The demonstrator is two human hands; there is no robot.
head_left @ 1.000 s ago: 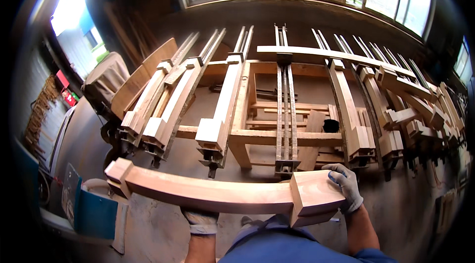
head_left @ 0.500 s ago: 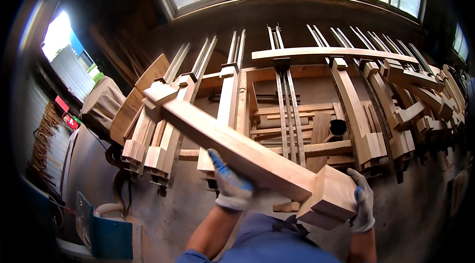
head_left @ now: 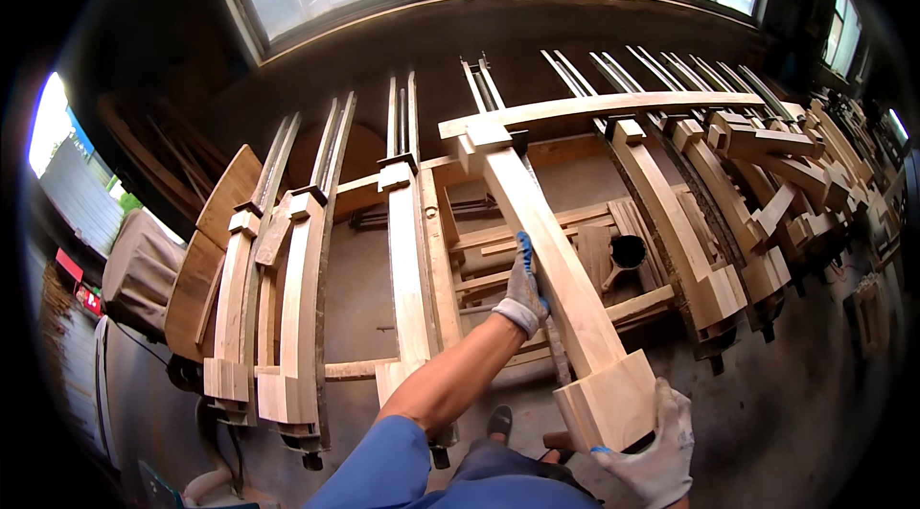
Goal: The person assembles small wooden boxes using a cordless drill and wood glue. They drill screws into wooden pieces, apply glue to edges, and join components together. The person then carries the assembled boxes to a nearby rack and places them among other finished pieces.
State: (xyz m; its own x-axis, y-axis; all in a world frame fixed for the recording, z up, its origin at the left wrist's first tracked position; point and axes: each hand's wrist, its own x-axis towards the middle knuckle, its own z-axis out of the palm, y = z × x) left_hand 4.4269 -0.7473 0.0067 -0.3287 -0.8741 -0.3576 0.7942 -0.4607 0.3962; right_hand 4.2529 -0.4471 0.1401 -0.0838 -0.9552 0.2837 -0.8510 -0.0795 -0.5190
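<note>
Both my hands, in white gloves with blue palms, hold one long, pale wooden post (head_left: 554, 260) with thicker blocks at its ends. My left hand (head_left: 525, 296) grips the post's left side near the middle, with a blue fingertip pointing up along it. At the near end, my right hand (head_left: 659, 444) wraps round the corner of the big block, partly hiding it. The post's far block lies at the pale crosswise board (head_left: 623, 104), above a metal bar clamp (head_left: 481, 82). Whether the post rests on that clamp, I cannot tell.
Similar posts lie in bar clamps on the left (head_left: 305, 308) and right (head_left: 661, 212). Underneath, a wooden frame (head_left: 642, 306) holds loose strips and a dark round cup-like thing (head_left: 629, 251). Stacked wooden parts (head_left: 781, 164) crowd the far right. A covered object (head_left: 144, 269) stands left.
The post has swung from slanting far left to nearly lengthwise over the middle clamp. My left arm reaches farther forward, and my view has shifted right.
</note>
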